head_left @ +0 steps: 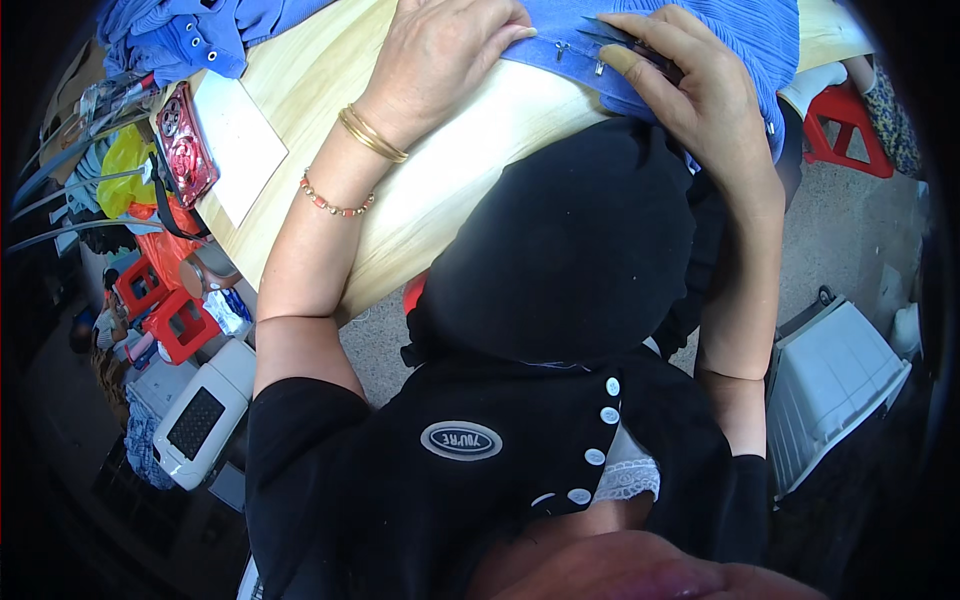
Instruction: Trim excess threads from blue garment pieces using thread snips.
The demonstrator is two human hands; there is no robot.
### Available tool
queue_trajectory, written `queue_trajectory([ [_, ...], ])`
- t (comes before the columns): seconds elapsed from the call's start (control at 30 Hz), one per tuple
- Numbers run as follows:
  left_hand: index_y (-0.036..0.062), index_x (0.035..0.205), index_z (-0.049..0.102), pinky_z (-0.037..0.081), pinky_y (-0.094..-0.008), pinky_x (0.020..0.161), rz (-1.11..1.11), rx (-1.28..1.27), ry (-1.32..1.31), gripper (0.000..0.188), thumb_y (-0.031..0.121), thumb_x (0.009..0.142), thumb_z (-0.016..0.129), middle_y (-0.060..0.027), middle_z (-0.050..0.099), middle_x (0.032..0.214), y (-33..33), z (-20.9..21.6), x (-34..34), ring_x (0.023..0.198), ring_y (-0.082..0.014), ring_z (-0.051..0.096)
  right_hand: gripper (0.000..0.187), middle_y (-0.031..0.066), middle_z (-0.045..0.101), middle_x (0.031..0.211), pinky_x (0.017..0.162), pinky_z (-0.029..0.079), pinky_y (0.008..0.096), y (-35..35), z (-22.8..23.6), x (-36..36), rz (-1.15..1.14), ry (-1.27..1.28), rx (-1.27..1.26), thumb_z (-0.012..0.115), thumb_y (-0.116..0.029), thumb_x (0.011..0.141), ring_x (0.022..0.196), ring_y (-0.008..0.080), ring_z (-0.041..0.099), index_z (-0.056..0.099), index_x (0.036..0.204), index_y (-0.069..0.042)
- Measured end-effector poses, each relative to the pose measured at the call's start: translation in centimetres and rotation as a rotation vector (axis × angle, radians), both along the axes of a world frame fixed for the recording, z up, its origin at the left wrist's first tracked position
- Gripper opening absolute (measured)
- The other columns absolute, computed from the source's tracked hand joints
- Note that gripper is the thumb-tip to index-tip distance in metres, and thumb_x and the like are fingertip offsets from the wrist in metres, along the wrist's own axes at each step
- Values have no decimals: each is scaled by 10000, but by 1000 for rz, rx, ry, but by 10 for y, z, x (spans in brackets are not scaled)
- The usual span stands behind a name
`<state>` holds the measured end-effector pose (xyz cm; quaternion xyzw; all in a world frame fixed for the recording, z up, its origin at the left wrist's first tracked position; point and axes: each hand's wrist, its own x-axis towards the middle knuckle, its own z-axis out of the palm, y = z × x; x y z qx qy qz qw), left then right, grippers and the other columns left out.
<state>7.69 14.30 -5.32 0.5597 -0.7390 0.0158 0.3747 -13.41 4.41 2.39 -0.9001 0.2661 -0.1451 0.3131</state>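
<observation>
A blue ribbed garment point(735, 45) lies across the table's edge at the top of the head view, partly cut off by the frame. Small metal fasteners point(561, 50) sit along its plain band. My left hand point(445, 60) is closed on the band's left end, thumb on the cloth; some fingertips fall outside the picture. In my right hand point(690, 85) is a small pair of dark thread snips point(610, 32), gripped between thumb and fingers. Their blades point left over the band, close to the fasteners. Loose threads cannot be made out.
The pale wooden table point(400, 240) holds a second blue garment point(190, 40), white card point(235, 140) and a phone in a red case point(187, 145). Red stools point(845, 130) stand both sides. Right, a grey plastic crate point(830, 385); left, a white bin point(205, 415) and bags.
</observation>
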Motion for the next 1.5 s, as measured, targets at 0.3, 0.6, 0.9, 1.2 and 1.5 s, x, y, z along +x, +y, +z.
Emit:
queue_trajectory([
  [0.3,46,908,589,416,-393,812,-9,-8,84,106,122,900,661,-104,599,875,6,11,-2,852,-305,581,241,151,591,855,695,493,398,-2,4,13,146,130,-146,705,-173,858,792,330,629,711,1040,-15],
  [0.6,29,894,575,424,-410,798,-102,-204,179,116,111,894,657,-131,571,851,-3,-14,3,829,-341,556,212,138,605,834,674,505,407,0,-2,21,166,197,-198,693,-199,867,762,330,640,729,996,-35],
  [0.9,13,887,583,450,-415,771,97,233,147,100,89,890,648,-148,580,839,15,23,-4,816,-350,570,207,139,607,834,664,506,404,-2,-10,16,167,69,-203,689,-193,869,753,329,638,723,988,-26],
  [1.2,9,890,595,460,-411,770,140,248,166,87,81,887,643,-148,602,840,16,26,-4,819,-350,582,225,139,608,835,674,507,398,-1,-6,15,133,35,-228,699,-187,862,757,325,640,721,1009,-17],
  [1.5,30,925,658,463,-400,804,145,279,104,118,144,900,676,-103,632,840,20,15,0,833,-283,603,198,139,605,824,655,504,396,-2,-11,21,187,62,-282,693,-192,865,741,320,638,727,969,-27],
])
